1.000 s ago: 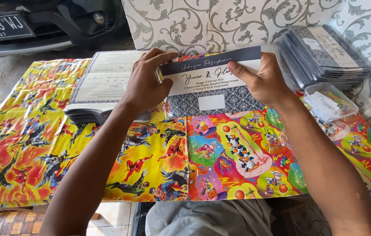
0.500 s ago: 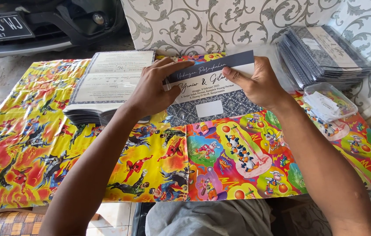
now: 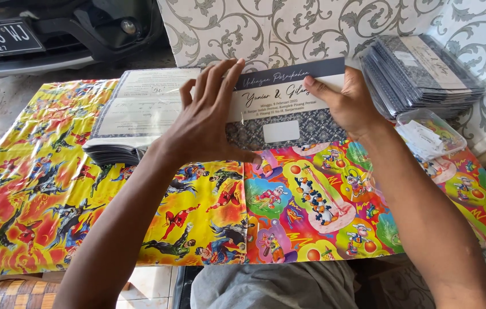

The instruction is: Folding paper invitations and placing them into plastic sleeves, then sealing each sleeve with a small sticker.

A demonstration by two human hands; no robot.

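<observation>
Spread across the whole bench is a glossy sheet of cartoon-print wrapping paper [image 3: 208,223], yellow-orange on the left half, pink and green on the right. Against the far wall, a patterned grey-and-white scrollwork panel [image 3: 289,28] stands upright, and a dark car bumper [image 3: 54,28] shows far left. On the far right sits a tall stack of dark blue-grey sleeved cards [image 3: 426,74]; on the far left, a lower stack of pale open printed sheets [image 3: 134,114].

Centre far is the navy-and-white folded invitation card [image 3: 289,109] with a blank white label patch. Compared with a second ago, it has swung from a tilted hold to lying nearly flat and level on the bench, so the fold looks to be getting pressed down. The left hand [image 3: 211,123] lies on its left part, fingers spread flat. The right hand [image 3: 349,103] pinches the card's right edge, thumb on top.

Just right of that hand, a small clear plastic tub [image 3: 435,134] holds loose white paper slips, near the tall stack.
</observation>
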